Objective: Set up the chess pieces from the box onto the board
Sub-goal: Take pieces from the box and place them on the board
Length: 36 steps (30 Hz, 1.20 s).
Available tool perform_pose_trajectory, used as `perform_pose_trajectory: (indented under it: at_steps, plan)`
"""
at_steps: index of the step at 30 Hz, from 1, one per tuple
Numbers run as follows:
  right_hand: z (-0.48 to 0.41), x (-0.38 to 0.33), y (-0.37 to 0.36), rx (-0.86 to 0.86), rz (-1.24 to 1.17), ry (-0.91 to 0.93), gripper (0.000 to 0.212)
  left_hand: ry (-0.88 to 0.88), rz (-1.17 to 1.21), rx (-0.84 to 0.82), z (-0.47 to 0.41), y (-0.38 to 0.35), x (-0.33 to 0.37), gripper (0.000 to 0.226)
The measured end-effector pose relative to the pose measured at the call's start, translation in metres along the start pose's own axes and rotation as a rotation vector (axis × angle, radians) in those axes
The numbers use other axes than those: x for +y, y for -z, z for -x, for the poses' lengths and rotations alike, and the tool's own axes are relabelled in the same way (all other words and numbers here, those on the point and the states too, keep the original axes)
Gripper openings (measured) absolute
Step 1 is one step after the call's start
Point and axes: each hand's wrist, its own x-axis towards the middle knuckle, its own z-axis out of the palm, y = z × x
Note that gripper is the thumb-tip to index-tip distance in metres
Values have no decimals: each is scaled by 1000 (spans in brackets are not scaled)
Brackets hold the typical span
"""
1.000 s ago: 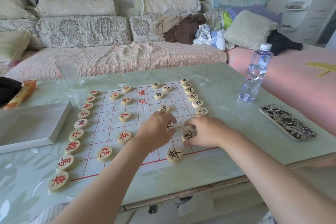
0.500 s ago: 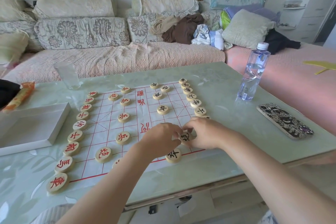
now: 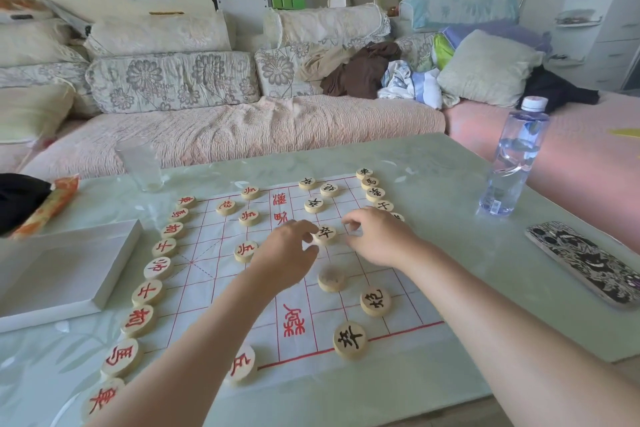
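The board, a white sheet ruled in red, lies flat on the table. Red pieces line its left edge in a row, with more red ones standing further in. Black pieces line the far part of its right edge, and others are scattered over the right half. Near the middle sits one black piece. The left hand has its curled fingertips against that piece's left edge; whether it pinches the piece cannot be told. The right hand hovers just right of it, apart from the left, with thumb and forefinger curled together. What they hold, if anything, cannot be told. A blurred piece lies just nearer than the hands.

The white box lies on the table left of the board. A glass stands beyond it. A bottle and a phone are at the right.
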Motion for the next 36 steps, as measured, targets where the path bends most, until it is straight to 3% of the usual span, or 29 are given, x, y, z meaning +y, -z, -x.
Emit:
perform_pose_trajectory:
  at_steps: [8, 13, 19, 24, 36]
  plan:
    - [-47, -4, -30, 1, 15, -124, 74, -16, -75, -114, -53, -9, -20, 44]
    - [-59, -4, -33, -88, -38, -40, 55, -39, -83, -112, -62, -12, -36, 47]
    - [-60, 0, -34, -90, -88, -2, 62, -75, -78, -128, -64, -10, -45, 52]
    - [-57, -3, -35, -90, -105, 31, 68, -120, -43, -153, -62, -6, -43, 43]
    - [-55, -4, -36, -104, -122, 10, 62, -104, 5, -168, -61, -4, -41, 37]
